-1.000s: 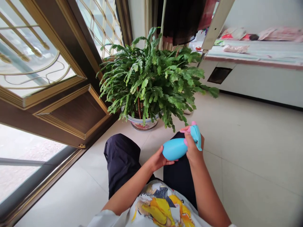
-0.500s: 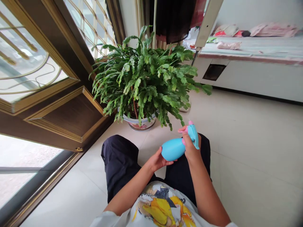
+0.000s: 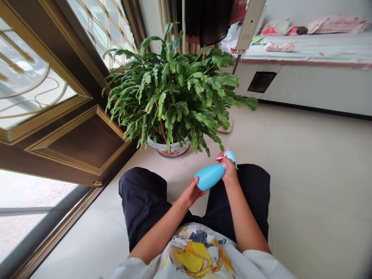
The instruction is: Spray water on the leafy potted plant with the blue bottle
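Observation:
I hold a light blue spray bottle with a pink trigger above my knees, its nozzle end toward the plant. My right hand wraps the bottle's neck and head, fingers closed round it. My left hand cups the bottle's rounded base from below. A bushy green potted plant in a white patterned pot stands on the tiled floor just ahead of the bottle, its lowest leaves hanging close to the nozzle.
A brown and gold framed glass door runs along the left. A white raised platform with bedding on top lies at the back right. Dark clothes hang behind the plant. Pale floor tiles spread to the right.
Both hands have carried the spray bottle a little forward and up toward the plant. The view has shifted, bringing the plant closer.

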The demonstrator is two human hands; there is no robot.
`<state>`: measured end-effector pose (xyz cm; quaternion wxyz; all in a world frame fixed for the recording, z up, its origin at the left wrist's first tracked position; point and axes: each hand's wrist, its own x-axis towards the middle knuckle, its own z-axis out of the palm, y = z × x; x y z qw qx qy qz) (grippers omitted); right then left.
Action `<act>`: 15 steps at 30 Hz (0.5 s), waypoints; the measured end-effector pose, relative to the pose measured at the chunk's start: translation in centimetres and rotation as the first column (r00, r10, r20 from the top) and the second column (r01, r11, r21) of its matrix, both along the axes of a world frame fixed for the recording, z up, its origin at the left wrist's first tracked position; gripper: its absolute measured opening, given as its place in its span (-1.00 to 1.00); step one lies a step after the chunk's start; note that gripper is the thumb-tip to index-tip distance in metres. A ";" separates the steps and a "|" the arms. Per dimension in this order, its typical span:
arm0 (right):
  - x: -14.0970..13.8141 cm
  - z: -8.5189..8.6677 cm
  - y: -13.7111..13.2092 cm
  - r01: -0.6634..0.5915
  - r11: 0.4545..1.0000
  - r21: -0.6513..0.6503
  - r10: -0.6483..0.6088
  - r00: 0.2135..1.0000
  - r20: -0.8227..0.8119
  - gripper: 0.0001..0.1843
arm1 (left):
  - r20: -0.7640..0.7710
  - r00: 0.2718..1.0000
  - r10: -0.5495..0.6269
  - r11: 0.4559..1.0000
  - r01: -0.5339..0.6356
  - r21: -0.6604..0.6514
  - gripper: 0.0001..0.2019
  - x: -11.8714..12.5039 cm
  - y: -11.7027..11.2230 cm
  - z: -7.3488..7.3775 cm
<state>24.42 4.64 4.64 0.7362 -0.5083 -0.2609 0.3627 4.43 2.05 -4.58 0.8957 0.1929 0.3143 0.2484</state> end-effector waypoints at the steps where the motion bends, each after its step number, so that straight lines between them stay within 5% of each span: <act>1: -0.1 -0.4 0.1 -0.016 1.000 0.007 0.016 1.000 -0.006 -0.70 | -0.067 0.997 0.032 0.999 -0.031 0.017 -0.25 -0.1 -0.2 0.1; 7: -0.8 -1.7 0.3 -0.107 0.994 0.004 0.107 0.994 -0.026 -0.72 | -0.193 0.979 0.064 0.998 -0.060 0.025 -0.13 -0.3 -1.0 1.0; 15: -1.5 -0.7 -1.0 -0.065 0.998 0.028 0.069 0.982 -0.177 -0.76 | -0.140 0.990 0.028 0.999 -0.023 0.035 -0.13 -0.8 -1.3 0.8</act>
